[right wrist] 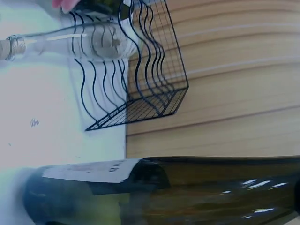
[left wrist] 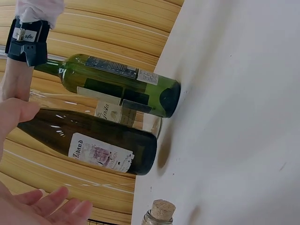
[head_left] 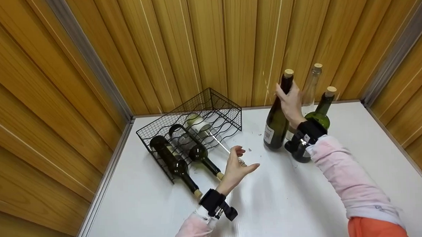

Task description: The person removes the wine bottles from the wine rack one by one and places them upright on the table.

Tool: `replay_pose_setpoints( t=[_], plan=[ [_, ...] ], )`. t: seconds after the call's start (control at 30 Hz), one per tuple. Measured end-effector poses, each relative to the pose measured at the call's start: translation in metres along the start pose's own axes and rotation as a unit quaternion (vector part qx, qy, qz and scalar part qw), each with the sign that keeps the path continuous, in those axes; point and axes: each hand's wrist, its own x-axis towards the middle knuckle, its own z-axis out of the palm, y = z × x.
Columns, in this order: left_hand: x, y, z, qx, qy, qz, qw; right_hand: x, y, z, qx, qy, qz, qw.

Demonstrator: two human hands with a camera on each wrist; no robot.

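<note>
Three bottles lay in the wire rack [head_left: 228,109]; right hand [head_left: 290,103] gripped the dark wine bottle [head_left: 278,118] by its neck, upright on the table [head_left: 305,199], left hand [head_left: 235,168] spread empty, two more standing.

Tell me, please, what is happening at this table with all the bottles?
A person's right hand grips the neck of a dark wine bottle standing upright on the white table, beside a green bottle and a clear bottle. The left hand hovers open near a wire rack where three bottles already lie on their sides.
</note>
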Motion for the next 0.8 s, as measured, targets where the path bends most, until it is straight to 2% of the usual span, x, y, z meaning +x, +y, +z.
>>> replay_pose_setpoints(
  t=[0.37,0.63,0.8],
  plan=[
    [-0.001,-0.002,0.000,-0.002,0.009,0.028,0.9996,0.012,0.024,-0.002,0.010,0.042,-0.002,0.999],
    [0.000,-0.004,-0.001,-0.010,0.003,0.019,0.9998,0.015,0.031,-0.001,0.034,0.054,0.016,0.998],
    [0.001,-0.004,0.000,-0.028,-0.001,0.015,0.9995,0.024,0.040,-0.001,0.022,0.054,0.008,0.998]
  ],
)
